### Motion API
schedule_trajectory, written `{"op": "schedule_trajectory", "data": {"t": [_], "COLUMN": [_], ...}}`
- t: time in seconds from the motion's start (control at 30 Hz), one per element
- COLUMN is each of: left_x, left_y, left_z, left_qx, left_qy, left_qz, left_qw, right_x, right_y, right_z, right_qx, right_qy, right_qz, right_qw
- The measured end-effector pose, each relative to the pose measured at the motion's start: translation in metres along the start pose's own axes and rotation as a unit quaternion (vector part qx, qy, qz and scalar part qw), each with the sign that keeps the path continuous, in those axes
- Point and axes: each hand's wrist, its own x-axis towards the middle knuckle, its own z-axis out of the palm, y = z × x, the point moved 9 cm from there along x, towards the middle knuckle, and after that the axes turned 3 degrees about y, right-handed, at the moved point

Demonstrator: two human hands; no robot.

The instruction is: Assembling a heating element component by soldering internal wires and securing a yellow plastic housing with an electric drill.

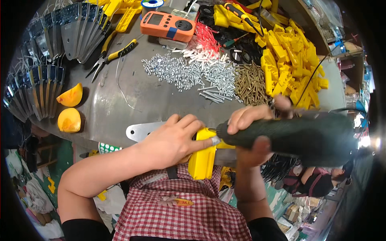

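The yellow handle is at the near edge of the table, in front of the checked apron; the left hand is clamped on it, a grey-wrapped fingertip close to the driver's nose – probably to keep the piece from twisting under the tool. The right hand is wrapped around the front of the dark power driver, which lies nearly level, its tip at the handle's upper end; gripping so far forward likely helps steady the aim; whether the tip is seated in a screw I cannot tell. A grey metal plate sticks out left of the left hand; beyond, silver screws, nuts and brass-coloured screws lie in adjoining heaps – seemingly sorted by kind, within reach; farther out are yellow plastic parts, an orange meter and pliers, left of the nuts.
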Motion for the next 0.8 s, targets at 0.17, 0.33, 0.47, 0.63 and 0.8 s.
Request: {"op": "schedule_trajectory", "data": {"t": [0.17, 0.33, 0.47, 0.63, 0.8], "left_x": [0.004, 0.002, 0.004, 0.008, 0.009], "left_y": [0.005, -0.001, 0.000, 0.004, 0.005], "left_z": [0.004, 0.005, 0.003, 0.004, 0.007], "left_qx": [-0.006, -0.038, -0.024, -0.012, 0.011], "left_qy": [-0.027, -0.022, -0.030, -0.047, -0.057], "left_qz": [0.018, -0.006, 0.007, 0.027, 0.016], "left_qw": [0.999, 0.999, 0.999, 0.998, 0.998], "right_x": [-0.017, -0.006, 0.001, 0.009, 0.002], "right_y": [0.050, 0.037, 0.012, 0.016, 0.027], "right_z": [0.004, 0.007, 0.019, 0.026, 0.015], "right_qx": [-0.100, -0.019, 0.055, 0.112, 0.168], "right_qy": [-0.191, -0.185, -0.265, -0.272, -0.239], "right_qz": [0.010, 0.072, 0.023, 0.020, 0.050], "right_qw": [0.976, 0.980, 0.962, 0.956, 0.955]}}
